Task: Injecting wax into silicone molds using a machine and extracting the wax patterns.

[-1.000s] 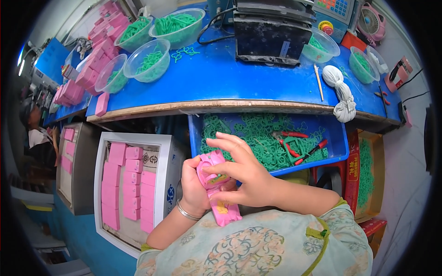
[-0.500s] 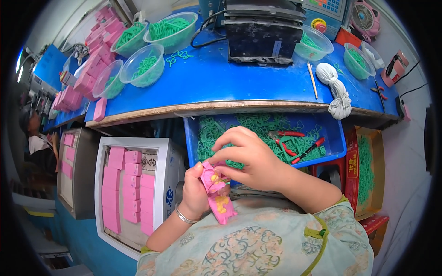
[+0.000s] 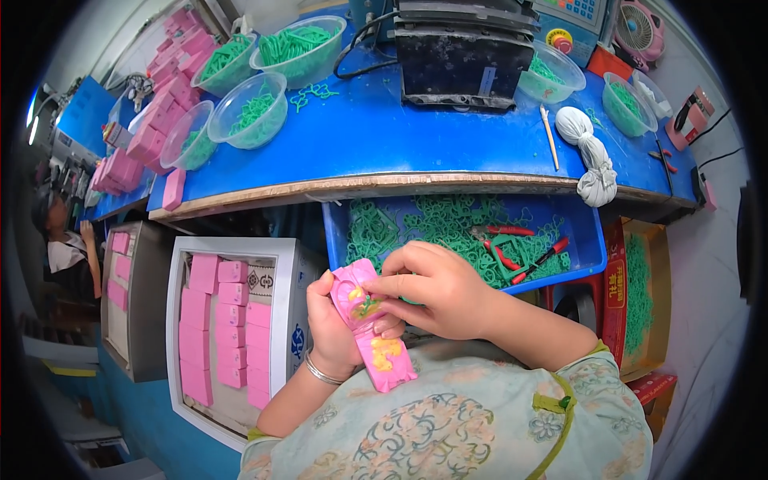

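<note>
Over my lap, my left hand is closed around a pink rubber mould. The mould hangs folded open lengthwise, with yellow patches on its inner faces. In its upper half sits a small green piece, thin and branched. My right hand reaches in from the right, its fingertips drawn together at the upper half beside that green piece. Whether they grip it is too small to make out. Just beyond my hands, a blue tray holds many green looped pieces and red-handled pliers.
Pink blocks fill a white-framed box at left. Clear bowls of green pieces stand on the blue bench, near a black machine and a white cloth bundle. A carton is at right; another person sits far left.
The mould has opened out from its bent, squeezed shape, and the green piece shows in its upper half. My right hand has lowered slightly, its fingers closer together. The far-left person's arm has moved.
</note>
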`<state>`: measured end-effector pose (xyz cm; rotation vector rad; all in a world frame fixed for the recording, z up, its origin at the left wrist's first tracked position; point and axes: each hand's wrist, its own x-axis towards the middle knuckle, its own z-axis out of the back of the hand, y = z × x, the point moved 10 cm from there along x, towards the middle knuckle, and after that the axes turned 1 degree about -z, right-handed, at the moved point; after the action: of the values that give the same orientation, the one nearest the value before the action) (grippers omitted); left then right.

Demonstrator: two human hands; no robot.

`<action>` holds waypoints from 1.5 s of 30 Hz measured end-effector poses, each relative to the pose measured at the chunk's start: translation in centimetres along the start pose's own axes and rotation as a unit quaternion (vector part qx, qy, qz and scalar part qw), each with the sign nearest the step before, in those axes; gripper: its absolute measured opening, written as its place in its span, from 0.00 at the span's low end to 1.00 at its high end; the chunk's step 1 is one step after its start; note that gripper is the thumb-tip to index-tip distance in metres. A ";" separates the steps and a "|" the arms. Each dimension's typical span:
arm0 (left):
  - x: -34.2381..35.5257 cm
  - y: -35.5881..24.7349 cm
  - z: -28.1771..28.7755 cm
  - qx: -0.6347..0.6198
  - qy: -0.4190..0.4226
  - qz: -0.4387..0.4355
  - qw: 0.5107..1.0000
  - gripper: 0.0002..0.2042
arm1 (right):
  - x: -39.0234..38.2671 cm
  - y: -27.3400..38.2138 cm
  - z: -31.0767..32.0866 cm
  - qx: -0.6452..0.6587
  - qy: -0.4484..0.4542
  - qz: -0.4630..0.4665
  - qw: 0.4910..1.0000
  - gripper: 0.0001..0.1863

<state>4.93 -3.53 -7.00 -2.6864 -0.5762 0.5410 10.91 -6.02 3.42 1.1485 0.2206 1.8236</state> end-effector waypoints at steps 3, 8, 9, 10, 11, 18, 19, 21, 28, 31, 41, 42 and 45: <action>-0.2 -0.2 0.6 -0.023 -0.006 -0.006 1.000 0.29 | -0.6 0.4 -0.4 0.016 -0.017 0.000 1.000 0.12; -0.3 -0.5 0.0 -0.057 -0.031 -0.013 0.998 0.30 | -1.9 -2.6 -1.2 0.131 -0.031 -0.154 0.979 0.05; -0.3 -0.7 -0.1 -0.065 -0.044 -0.022 0.997 0.30 | -2.3 -2.7 -1.7 0.130 -0.031 -0.155 0.979 0.05; -0.1 -0.7 -0.4 -0.065 -0.043 -0.021 0.997 0.30 | -4.0 -5.3 -3.5 0.294 -0.053 -0.296 0.907 0.05; -0.2 -1.3 -0.2 -0.042 -0.065 -0.055 0.996 0.28 | -6.0 -6.9 -5.8 0.445 -0.070 -0.421 0.787 0.05; 0.2 -1.8 1.0 -0.001 -0.035 -0.078 0.996 0.28 | -5.9 -7.8 -4.5 0.379 -0.146 -0.345 0.846 0.08; 0.3 -1.5 0.9 -0.001 -0.035 -0.076 0.996 0.28 | -5.8 -7.6 -3.9 0.379 -0.148 -0.346 0.846 0.08; 0.3 -1.0 1.9 0.051 -0.090 -0.064 0.993 0.30 | -1.6 -3.4 -1.0 0.144 -0.062 -0.187 0.970 0.07; 0.3 -1.3 -1.4 0.419 0.045 -0.113 0.900 0.25 | 1.0 -0.6 0.2 0.040 -0.006 -0.069 0.997 0.08; 0.1 -1.6 -0.3 0.496 0.009 -0.166 0.852 0.25 | 1.2 2.5 -0.3 -0.040 -0.003 0.017 0.999 0.09; -0.5 -1.4 0.4 0.193 0.026 -0.132 0.972 0.38 | -0.1 -0.4 0.0 0.008 -0.037 -0.078 0.996 0.11; -0.5 -1.3 0.1 0.193 0.026 -0.131 0.972 0.38 | -0.2 -0.5 0.0 0.008 -0.037 -0.079 0.996 0.11; -0.4 -1.3 0.4 0.108 -0.060 -0.121 0.985 0.37 | -0.2 -0.5 -0.4 0.036 -0.013 -0.069 0.997 0.10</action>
<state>3.98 -2.49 -6.70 -2.3509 -0.8132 0.6576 10.92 -5.80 2.78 1.1775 0.3444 1.6891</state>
